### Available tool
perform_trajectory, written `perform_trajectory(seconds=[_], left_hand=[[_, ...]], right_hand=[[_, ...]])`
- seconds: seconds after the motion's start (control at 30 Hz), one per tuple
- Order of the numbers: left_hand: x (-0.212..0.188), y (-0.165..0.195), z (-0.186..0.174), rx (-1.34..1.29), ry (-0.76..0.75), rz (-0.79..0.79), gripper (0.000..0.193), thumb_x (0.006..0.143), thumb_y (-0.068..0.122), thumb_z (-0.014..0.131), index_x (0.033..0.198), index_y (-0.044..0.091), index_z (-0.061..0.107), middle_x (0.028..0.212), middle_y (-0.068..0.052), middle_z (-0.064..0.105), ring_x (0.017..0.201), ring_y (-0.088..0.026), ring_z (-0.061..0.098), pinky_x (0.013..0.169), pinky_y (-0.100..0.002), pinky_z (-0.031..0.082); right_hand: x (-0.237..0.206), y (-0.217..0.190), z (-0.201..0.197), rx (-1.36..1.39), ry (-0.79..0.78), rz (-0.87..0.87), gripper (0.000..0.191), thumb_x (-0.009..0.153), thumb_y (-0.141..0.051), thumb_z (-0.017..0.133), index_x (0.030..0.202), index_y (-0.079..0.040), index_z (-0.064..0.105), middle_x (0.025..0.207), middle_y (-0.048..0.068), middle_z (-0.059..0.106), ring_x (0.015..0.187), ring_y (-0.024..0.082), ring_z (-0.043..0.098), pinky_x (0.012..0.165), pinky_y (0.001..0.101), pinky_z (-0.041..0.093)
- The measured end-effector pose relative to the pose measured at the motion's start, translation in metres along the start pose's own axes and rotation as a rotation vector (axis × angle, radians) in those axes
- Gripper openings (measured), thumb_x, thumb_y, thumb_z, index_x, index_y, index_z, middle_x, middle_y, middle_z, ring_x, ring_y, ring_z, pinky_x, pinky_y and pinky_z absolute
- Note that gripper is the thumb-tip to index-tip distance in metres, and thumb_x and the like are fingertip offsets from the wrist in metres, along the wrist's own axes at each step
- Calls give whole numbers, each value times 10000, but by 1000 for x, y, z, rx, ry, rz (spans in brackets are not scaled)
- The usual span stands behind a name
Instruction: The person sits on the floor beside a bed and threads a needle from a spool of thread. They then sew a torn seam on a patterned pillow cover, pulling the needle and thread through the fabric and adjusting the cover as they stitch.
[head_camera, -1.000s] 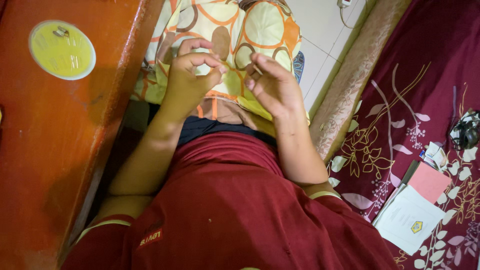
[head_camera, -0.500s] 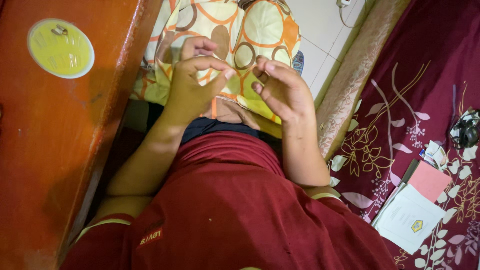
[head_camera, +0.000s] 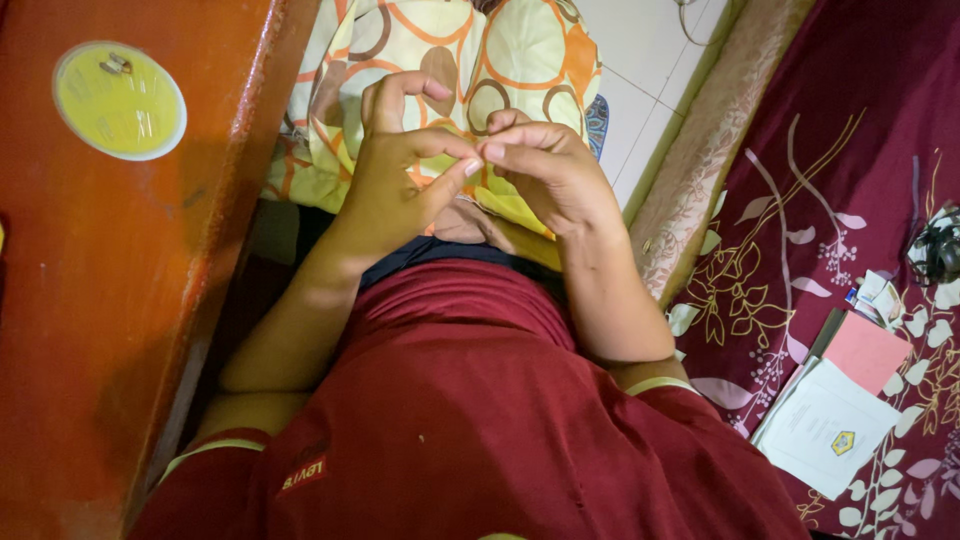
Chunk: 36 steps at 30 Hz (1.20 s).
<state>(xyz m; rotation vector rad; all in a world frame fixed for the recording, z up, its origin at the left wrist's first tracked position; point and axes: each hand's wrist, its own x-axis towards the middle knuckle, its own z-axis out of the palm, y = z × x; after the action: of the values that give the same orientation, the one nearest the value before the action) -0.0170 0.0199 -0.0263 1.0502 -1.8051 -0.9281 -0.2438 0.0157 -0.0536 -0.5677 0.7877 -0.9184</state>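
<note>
Head view, left hand: the left hand (head_camera: 395, 190) is raised over the lap, thumb and forefinger tips pinched together against the other hand's fingertips; anything between them is too small to make out, so I cannot tell whether it grips something.
Head view, right hand: the right hand (head_camera: 550, 175) mirrors it, fingers curled in and tips pressed to the left thumb, a pose that suits fine work on something tiny held close to the eye.
Patterned cloth: the cream and orange ringed cloth (head_camera: 500, 50) lies just beyond and under both hands, across the lap, likely kept there as the piece being handled.
Yellow lid: a round yellow lid (head_camera: 119, 100) sits on the orange-red wooden surface (head_camera: 100, 350), to the left of the left hand, within easy reach, holding small bits.
Papers: a pink and white stack of papers (head_camera: 830, 420) rests on the maroon flowered bedcover (head_camera: 850, 130), well apart to the right of the right hand.
</note>
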Motion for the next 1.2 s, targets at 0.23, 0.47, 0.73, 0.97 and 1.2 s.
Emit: perform_trajectory(seconds=[0.23, 0.47, 0.73, 0.97, 1.2], left_hand=[[-2, -4, 1, -2, -19, -7, 73, 940, 149, 826, 998, 134, 784, 1342, -117, 476, 1344, -298, 422, 1181, -420, 343], [2, -30, 3, -762, -122, -170, 100, 993, 131, 743, 1051, 50, 738, 1347, -61, 473, 1362, -192, 435, 1227, -367, 333], [-1, -46, -3, -1008, -106, -334, 61, 975, 98, 713, 975, 37, 703, 1298, -72, 539, 1256, -180, 525, 1176, -359, 424], [2, -60, -19, -558, 114, -190, 62, 937, 20, 766, 959, 26, 708, 1302, -68, 497, 1298, -192, 511, 1166, -346, 434], [-4, -51, -26, -56, 159, -167, 74, 895, 28, 815, 934, 48, 756, 1264, -111, 517, 1213, -228, 558, 1100, -349, 447]], right_hand=[[3, -1, -4, -120, -26, -57, 105, 920, 25, 769, 1025, 21, 784, 1164, 44, 631, 1097, 136, 612, 955, 275, 483], [-4, -9, -2, -42, 3, -18, 66, 943, -46, 742, 979, -5, 778, 1164, 26, 634, 1002, 127, 602, 868, 278, 479], [-7, -4, -7, 2, 66, 1, 51, 937, -70, 740, 961, -41, 775, 1111, 8, 668, 1020, 133, 625, 900, 312, 488], [-6, 1, -35, 53, 180, -40, 33, 911, -89, 740, 936, -67, 742, 1019, 23, 710, 991, 147, 621, 907, 357, 476], [-9, -5, -74, 193, 370, -158, 48, 881, -94, 681, 873, -62, 715, 897, 50, 682, 865, 167, 595, 802, 359, 457]])
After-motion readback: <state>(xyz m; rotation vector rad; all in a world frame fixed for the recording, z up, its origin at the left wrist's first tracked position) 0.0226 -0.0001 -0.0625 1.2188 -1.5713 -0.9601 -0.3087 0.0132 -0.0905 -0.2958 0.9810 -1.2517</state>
